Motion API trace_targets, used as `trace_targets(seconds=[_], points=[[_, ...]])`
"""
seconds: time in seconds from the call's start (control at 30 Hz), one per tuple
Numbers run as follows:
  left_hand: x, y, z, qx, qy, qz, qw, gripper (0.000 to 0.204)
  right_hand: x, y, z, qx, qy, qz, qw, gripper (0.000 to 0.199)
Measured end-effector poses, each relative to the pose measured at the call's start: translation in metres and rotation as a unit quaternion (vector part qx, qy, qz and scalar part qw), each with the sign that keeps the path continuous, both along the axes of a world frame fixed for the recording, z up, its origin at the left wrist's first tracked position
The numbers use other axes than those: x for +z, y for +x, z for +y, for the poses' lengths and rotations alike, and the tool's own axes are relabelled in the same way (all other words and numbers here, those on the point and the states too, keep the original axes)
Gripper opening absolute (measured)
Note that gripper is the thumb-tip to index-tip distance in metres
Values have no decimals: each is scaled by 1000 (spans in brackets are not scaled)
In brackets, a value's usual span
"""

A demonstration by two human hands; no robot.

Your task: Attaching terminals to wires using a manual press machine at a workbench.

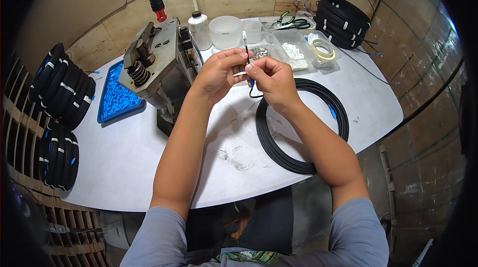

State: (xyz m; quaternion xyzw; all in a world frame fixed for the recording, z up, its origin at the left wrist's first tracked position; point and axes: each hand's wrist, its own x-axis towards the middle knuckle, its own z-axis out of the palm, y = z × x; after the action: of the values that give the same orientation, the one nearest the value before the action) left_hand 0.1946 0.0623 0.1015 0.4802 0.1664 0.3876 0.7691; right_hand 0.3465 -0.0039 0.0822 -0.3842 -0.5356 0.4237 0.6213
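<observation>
Both my hands meet above the middle of the white table, closed on the end of a thin black cable (246, 47). A small silvery-white connector tip points up from it. My left hand (222, 72) pinches the cable just below that tip. Close beside it, my right hand (273, 79) pinches lower down, where a blue sleeve (252, 82) shows under the fingers. From there the cable loops down toward a black cable coil (264, 135) lying flat beneath my right forearm. A blue piece sits on the coil's right side.
A metal press (154, 58) with a red-and-black handle stands left of my hands. Beyond it lies a blue tray (102, 112) of small blue parts. Behind are a bottle (200, 32), a clear tub (225, 32), parts boxes, pliers (294, 22) and tape (322, 48). Bundled coils (343, 20) stand at both sides.
</observation>
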Motion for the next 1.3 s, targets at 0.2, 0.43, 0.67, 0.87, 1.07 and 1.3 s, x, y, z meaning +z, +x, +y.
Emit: trace_targets(seconds=[0.2,0.43,0.67,0.87,1.07,1.3], points=[[-1,2,0,1,-2,-2,1000,10,0,-4,-3,-52,48,-48,996,11],[-1,0,0,-17,-2,-5,1000,9,-1,-7,-5,-67,65,-46,995,9],[-2,0,1,-19,-1,-9,1000,10,-3,-7,-1,-61,70,-42,995,9],[-3,1,-1,-25,0,-7,1000,9,-6,-7,-1,-59,74,-33,995,8],[-3,4,-2,-41,4,-11,999,8,-3,-6,-5,-64,68,-27,995,9],[-3,1,3,-36,11,-9,999,9,-3,-6,0,-57,55,-50,996,10]])
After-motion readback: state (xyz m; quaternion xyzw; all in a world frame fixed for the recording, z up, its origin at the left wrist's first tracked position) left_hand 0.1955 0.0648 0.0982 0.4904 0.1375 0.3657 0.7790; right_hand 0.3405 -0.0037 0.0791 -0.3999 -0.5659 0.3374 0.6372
